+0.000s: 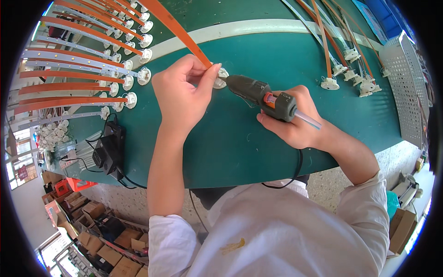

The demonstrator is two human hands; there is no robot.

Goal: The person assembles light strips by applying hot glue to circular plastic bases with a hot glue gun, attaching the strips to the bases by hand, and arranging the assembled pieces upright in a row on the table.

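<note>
Between thumb and fingers, my left hand (184, 90) pinches the near end of a long orange LED strip (177, 34). At that end sits a round white cap (223, 78), partly hidden by the fingertips. My right hand (300, 117) is wrapped round a black hot glue gun (251, 91), its nozzle pointing left at the cap. Whether the tip touches the cap or the strip, I cannot tell. A clear glue stick (308, 120) sticks out of the gun's back end, and a black cord hangs below my hand.
Rows of strips with white caps (131, 100) lie at the left of the green table (217, 147). More capped strips (329, 83) lie at the right, beside a perforated white basket (404, 76). A black power adapter (110, 145) and several glue sticks (87, 150) are at the near left.
</note>
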